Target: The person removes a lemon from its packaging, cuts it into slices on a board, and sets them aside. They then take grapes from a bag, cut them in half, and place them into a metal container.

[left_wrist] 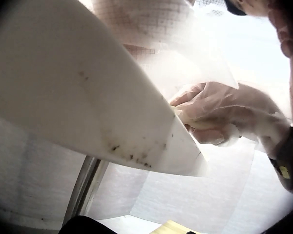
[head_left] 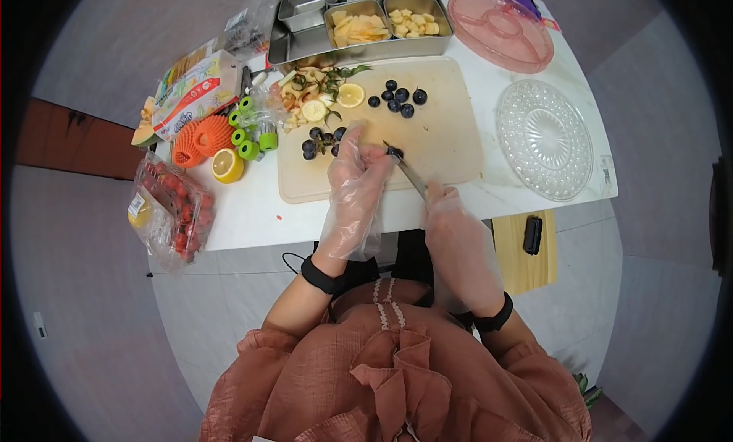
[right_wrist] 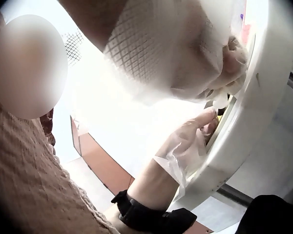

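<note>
Both hands wear clear plastic gloves. My right hand (head_left: 458,239) grips a small knife (head_left: 413,176), its blade slanting up and left over the cutting board (head_left: 450,152). At the blade's tip lies a dark grape (head_left: 395,152), which the thumb and finger of my left hand (head_left: 357,186) pinch from the left. More dark grapes (head_left: 311,146) lie left of that hand, some on a stem, partly hidden by its fingers. Another group of dark grapes (head_left: 402,98) sits farther back on the board. In the left wrist view the right hand (left_wrist: 219,109) appears beyond the table edge.
Lemon slices (head_left: 350,95) and peelings (head_left: 305,87) lie on the board's back left. Behind stands a metal tray (head_left: 366,56) with cut fruit. Right are a clear glass plate (head_left: 544,140) and pink divided tray (head_left: 500,29); left, a half lemon (head_left: 227,166) and boxed red fruit (head_left: 179,205).
</note>
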`<state>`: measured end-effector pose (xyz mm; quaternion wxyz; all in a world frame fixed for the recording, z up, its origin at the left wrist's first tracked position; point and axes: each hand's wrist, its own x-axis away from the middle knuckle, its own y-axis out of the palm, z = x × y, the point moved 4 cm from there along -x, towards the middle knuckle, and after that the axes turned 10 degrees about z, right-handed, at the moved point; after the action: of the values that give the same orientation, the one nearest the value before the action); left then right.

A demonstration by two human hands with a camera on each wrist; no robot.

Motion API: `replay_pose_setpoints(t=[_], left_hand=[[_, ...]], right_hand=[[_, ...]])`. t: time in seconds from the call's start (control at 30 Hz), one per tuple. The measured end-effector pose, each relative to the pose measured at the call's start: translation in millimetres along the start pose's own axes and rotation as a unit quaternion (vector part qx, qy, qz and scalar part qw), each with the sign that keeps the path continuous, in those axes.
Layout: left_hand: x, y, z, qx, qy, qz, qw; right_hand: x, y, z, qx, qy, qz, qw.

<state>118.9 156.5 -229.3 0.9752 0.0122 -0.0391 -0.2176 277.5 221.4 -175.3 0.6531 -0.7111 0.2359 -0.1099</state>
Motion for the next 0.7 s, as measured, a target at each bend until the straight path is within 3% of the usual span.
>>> replay_pose_setpoints(t=[0.07, 0.13, 0.17, 0.23, 0.5, 0.7], left_hand=[[0.0, -0.5, 0.5, 0.022, 0.014, -0.004, 1.000], [-1.7, -0.3, -0.2, -0.006, 0.016, 0.000, 1.000], [-2.3, 0.3, -0.8, -0.032, 0.017, 0.001, 0.999], [-3.1, 0.9, -6.3, -0.012, 0.013, 0.002, 1.000], [-1.2, 2.0, -2.5, 0.031, -0.003, 0.005, 1.000], [-0.7, -0.4, 4.5, -0.025, 0.053, -0.019, 0.998]], right_hand=[[-1.9, 4.9, -0.4, -0.025, 0.003, -0.007, 1.000], [-2.2, 8.1, 4.9, -0.090, 0.099, -0.034, 0.990], [-1.6, 8.0, 5.9, -0.090, 0.099, -0.034, 0.990], [-0.5, 4.6, 9.9, -0.131, 0.113, 0.009, 0.985], [1.2, 7.2, 9.4, -0.148, 0.090, 0.018, 0.985], [-2.9, 3.2, 2.7, -0.128, 0.092, -0.029, 0.987]])
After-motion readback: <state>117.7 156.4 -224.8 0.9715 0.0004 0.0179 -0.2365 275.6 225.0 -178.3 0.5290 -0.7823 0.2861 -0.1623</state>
